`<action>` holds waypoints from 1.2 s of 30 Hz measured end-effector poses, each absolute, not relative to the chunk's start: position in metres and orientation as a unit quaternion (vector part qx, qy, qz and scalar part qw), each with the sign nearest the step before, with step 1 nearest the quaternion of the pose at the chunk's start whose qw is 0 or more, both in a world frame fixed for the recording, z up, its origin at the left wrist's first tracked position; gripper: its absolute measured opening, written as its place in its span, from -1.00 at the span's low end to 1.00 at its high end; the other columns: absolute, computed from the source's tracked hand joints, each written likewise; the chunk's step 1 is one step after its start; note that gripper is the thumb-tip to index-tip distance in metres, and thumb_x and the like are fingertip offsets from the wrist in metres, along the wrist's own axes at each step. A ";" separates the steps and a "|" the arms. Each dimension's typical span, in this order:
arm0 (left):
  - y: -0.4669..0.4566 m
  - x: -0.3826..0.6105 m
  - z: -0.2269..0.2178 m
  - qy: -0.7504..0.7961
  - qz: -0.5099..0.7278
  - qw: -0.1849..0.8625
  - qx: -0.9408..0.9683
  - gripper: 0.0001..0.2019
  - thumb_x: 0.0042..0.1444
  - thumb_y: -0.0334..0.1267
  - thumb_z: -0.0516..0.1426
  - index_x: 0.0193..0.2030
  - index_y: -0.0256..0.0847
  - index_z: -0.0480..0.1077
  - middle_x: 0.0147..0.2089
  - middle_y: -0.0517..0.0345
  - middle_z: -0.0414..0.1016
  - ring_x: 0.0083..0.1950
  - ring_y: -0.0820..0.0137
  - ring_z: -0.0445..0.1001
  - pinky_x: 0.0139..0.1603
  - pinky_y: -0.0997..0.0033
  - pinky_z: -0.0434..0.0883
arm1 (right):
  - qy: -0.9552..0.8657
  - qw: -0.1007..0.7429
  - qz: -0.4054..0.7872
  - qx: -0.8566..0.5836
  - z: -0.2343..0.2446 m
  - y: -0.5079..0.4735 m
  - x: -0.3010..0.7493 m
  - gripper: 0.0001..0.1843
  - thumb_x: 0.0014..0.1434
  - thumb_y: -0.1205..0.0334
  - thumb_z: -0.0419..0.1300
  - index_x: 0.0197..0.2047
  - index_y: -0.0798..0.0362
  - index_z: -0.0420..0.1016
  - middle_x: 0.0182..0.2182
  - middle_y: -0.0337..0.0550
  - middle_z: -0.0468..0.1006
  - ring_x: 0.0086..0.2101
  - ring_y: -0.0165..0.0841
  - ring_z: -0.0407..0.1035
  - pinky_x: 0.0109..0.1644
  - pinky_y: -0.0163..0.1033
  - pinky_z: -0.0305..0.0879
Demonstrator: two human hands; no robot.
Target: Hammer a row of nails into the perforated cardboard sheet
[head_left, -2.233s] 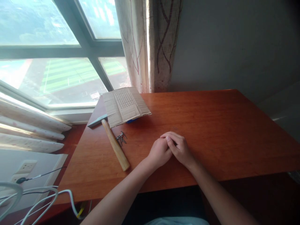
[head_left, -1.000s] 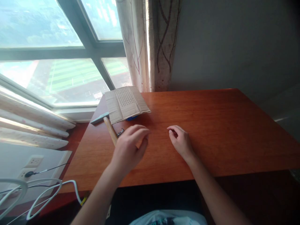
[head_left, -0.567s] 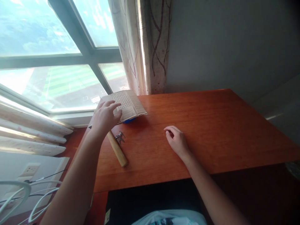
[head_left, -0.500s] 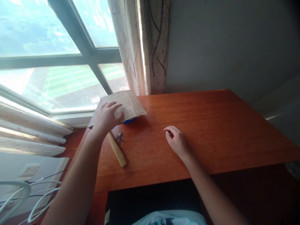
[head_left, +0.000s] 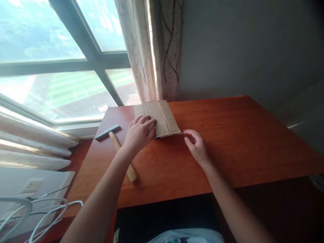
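Probably positioning the cardboard sheet at 11 o'clock on the table, with left hand pinching its 7 o'clock edge and right hand half-open, empty, at 4 o'clock; next calls for steadying both sides.

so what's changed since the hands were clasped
The left hand parted from the right hand, took hold of the cardboard and slid it right, clear of the hammer. The right hand edged up beside it. The hammer stayed put.
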State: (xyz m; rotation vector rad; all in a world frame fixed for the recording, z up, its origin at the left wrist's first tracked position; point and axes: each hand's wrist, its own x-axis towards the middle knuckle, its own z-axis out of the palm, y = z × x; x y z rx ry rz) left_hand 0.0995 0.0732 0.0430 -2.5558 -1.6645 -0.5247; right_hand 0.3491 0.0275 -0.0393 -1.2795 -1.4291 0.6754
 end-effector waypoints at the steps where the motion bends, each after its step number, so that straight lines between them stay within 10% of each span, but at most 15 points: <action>1: 0.070 0.109 0.043 -0.529 -0.169 0.020 -0.831 -0.60 0.31 -0.13 -0.02 0.20 -0.10 0.44 0.27 -0.01 0.40 0.30 0.09 0.28 0.29 -0.02 0.27 | -0.586 0.539 0.281 -0.537 -0.039 0.031 0.354 -0.79 0.21 0.23 0.13 -0.12 0.02 0.53 -0.02 -0.01 0.55 -0.02 -0.19 0.46 -0.10 -0.13 0.49; 7: 0.061 0.153 0.043 -0.498 -0.188 0.010 -0.846 -0.64 0.30 -0.17 0.01 0.17 -0.05 0.44 0.24 0.01 0.42 0.26 0.06 0.29 0.21 -0.05 0.31 | -0.557 0.582 0.266 -0.529 -0.020 0.056 0.381 -0.78 0.22 0.18 0.14 -0.12 0.02 0.52 0.01 0.00 0.55 0.02 -0.18 0.45 0.04 -0.05 0.44; 20: 0.065 0.162 0.041 -0.473 -0.218 -0.037 -0.853 -0.65 0.29 -0.19 0.05 0.17 -0.11 0.42 0.23 -0.01 0.40 0.26 0.10 0.29 0.27 0.02 0.28 | -0.759 0.400 0.200 -0.473 0.003 0.099 0.376 -0.69 0.16 0.15 0.25 -0.01 -0.06 0.59 0.27 -0.05 0.34 0.28 -0.11 0.18 0.38 0.09 0.07; 36: 0.059 0.140 0.045 -0.456 -0.293 -0.048 -0.839 -0.68 0.27 -0.28 0.06 0.14 -0.15 0.40 0.22 -0.03 0.42 0.29 0.15 0.30 0.31 0.03 0.28 | -0.649 0.523 0.310 -0.457 -0.023 0.088 0.373 -0.50 0.26 -0.01 0.15 0.23 -0.10 0.36 0.34 -0.09 0.26 0.33 -0.19 0.11 0.39 0.03 0.09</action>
